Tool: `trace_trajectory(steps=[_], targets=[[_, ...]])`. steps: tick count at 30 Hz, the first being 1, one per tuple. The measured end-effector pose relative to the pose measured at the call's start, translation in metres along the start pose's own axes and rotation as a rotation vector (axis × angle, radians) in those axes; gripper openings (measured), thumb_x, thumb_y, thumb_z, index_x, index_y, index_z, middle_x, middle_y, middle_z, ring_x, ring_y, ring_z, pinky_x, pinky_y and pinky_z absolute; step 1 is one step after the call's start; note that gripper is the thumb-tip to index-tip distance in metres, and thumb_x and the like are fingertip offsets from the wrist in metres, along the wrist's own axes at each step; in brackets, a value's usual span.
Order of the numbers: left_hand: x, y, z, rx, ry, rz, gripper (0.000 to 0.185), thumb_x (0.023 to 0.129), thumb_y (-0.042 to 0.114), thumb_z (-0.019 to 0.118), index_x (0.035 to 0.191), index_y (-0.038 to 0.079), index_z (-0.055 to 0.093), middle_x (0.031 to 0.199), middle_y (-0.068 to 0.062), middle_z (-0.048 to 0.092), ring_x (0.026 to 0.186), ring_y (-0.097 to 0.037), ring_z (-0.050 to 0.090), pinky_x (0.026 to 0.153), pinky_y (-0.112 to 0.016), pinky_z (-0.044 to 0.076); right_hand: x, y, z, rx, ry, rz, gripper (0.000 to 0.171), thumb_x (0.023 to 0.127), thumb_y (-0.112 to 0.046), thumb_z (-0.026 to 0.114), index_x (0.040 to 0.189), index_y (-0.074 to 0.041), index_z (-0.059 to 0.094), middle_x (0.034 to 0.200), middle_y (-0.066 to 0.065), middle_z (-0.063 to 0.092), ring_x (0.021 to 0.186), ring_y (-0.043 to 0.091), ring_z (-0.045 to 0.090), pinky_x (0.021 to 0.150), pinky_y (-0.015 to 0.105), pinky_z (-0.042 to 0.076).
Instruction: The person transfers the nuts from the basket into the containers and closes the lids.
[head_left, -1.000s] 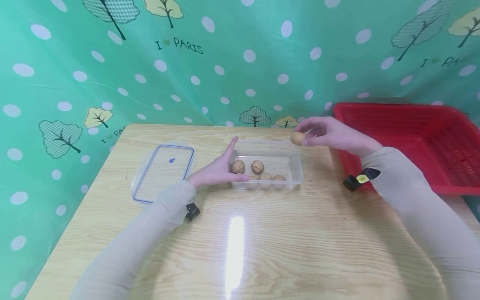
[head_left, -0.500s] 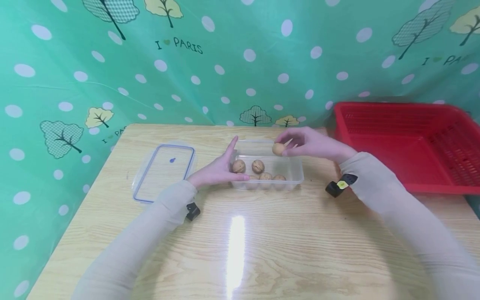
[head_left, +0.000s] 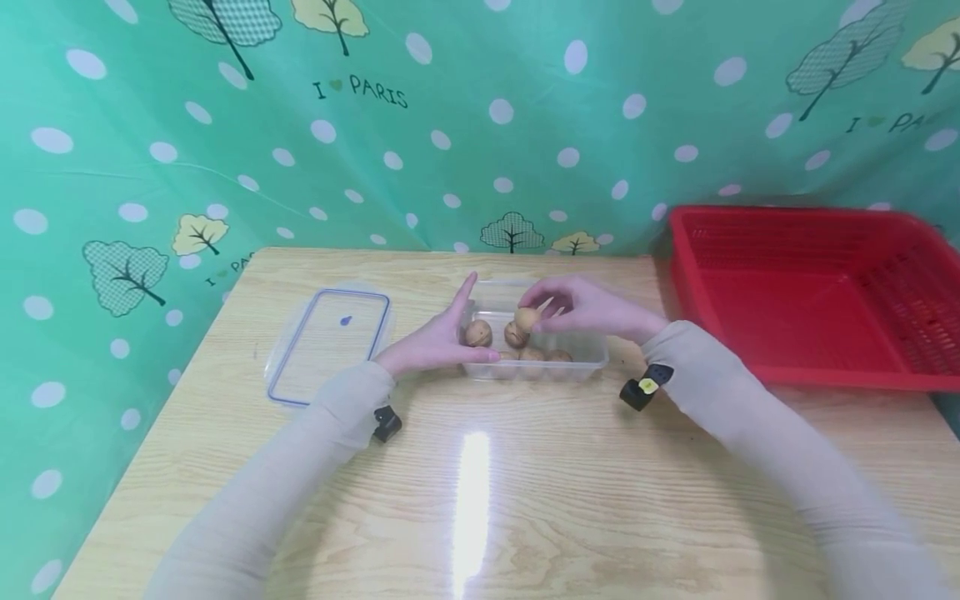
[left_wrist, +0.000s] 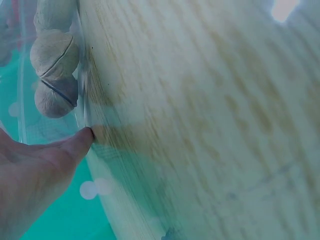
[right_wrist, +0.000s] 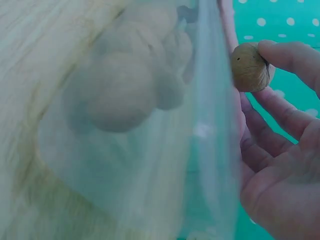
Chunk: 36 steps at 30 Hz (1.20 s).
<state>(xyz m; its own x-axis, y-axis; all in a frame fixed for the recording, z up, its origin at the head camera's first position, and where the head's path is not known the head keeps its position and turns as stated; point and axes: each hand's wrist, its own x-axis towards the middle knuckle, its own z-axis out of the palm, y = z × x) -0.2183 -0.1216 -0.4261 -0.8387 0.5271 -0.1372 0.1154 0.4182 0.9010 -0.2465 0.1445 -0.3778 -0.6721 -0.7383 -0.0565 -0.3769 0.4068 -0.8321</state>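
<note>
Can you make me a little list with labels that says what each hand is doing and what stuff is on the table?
right hand: pinches a walnut in its fingertips, over the clear box
left hand: straight fingers pressed against the left end of the clear box
in the box: several more walnuts lying on the bottom
lid: flat on the table, left of the box, clear with a blue edge
red basket: at the right side of the table
table: light wood
behind: green cloth with dots and trees
</note>
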Motion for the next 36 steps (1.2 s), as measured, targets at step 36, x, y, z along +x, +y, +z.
trace_trajectory(steps=[36], targets=[[-0.004, -0.003, 0.003, 0.026, 0.07, 0.018, 0.117, 0.081, 0.033, 0.079, 0.152, 0.04, -0.014, 0.159, -0.019, 0.007, 0.143, -0.036, 0.016, 0.111, -0.058, 0.019, 0.021, 0.019, 0.039, -0.008, 0.003, -0.009, 0.044, 0.092, -0.007, 0.064, 0.135, -0.002, 0.053, 0.136, 0.013, 0.051, 0.118, 0.03, 0.049, 0.101, 0.049, 0.04]])
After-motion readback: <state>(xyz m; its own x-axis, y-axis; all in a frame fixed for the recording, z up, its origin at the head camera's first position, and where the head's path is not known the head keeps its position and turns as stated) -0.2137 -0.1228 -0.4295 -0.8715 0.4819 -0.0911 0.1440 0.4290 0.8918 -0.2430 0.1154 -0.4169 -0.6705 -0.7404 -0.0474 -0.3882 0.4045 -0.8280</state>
